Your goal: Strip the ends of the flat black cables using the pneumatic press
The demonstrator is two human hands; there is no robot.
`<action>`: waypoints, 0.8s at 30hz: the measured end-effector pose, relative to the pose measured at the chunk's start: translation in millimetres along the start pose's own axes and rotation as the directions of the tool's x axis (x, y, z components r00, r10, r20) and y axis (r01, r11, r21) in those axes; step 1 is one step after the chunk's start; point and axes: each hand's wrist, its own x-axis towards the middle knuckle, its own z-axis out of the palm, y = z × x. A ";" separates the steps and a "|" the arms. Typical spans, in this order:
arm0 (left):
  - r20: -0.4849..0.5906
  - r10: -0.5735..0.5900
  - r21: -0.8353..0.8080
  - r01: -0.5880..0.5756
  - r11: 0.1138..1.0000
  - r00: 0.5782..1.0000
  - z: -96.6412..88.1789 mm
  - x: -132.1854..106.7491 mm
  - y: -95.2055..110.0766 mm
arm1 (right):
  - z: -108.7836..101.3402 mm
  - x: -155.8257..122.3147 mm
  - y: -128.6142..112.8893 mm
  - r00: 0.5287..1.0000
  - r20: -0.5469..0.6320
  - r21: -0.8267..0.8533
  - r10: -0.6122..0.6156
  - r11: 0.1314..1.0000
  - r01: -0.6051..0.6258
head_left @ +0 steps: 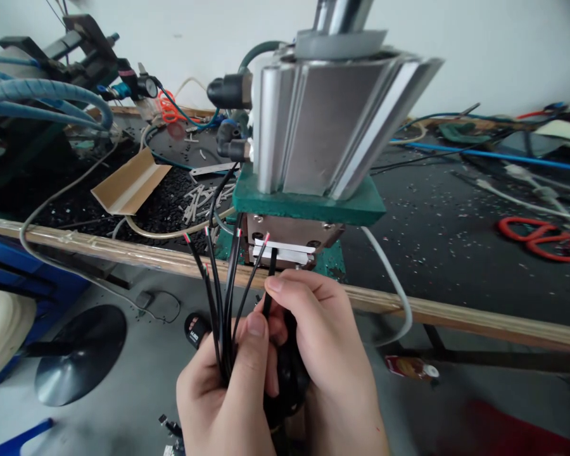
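My left hand (232,386) is closed around several black cables (224,316) that fan upward, their cut ends showing small red, green and white wire tips. My right hand (323,329) pinches one flat black cable (272,278) between thumb and finger. That cable's upper end meets the white-edged slot (285,251) at the front of a pneumatic press (332,120); how deep it goes in is hidden. A dark bundle of cable (289,373) hangs between my two palms.
On the black bench stand a folded cardboard piece (130,183) and scattered cable scraps (202,199). Red-handled scissors (541,239) lie at the right. A grey hose (394,278) loops over the wooden bench edge (456,316). Below are a bottle (411,367) and a round stool base (80,354).
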 end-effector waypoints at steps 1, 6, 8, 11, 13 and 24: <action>0.007 -0.011 -0.003 0.011 1.000 1.000 0.7 0.2 0.6 | 0.1 0.1 -0.8 1.000 -0.002 0.003 0.007 1.000 -0.007; 0.011 -0.008 -0.010 0.008 1.000 1.000 3.2 0.0 4.2 | -0.4 -0.5 -4.6 1.000 -0.001 -0.007 0.026 1.000 -0.026; 0.017 -0.005 -0.011 0.005 1.000 1.000 3.8 -0.5 5.0 | -1.1 -1.1 -5.0 1.000 -0.002 -0.007 0.028 1.000 -0.028; 0.017 -0.013 -0.018 0.014 1.000 1.000 3.2 -0.4 4.1 | -2.1 -2.0 -3.4 0.999 0.012 0.003 0.035 0.999 -0.035; 0.009 -0.008 -0.022 0.008 1.000 1.000 1.6 0.6 2.6 | -2.8 -1.7 -0.6 1.000 0.016 0.005 0.026 1.000 -0.026; -0.005 -0.005 -0.062 0.005 0.998 1.000 13.7 -2.1 7.1 | -3.4 -1.3 9.8 1.000 -0.006 -0.026 -0.014 1.000 0.013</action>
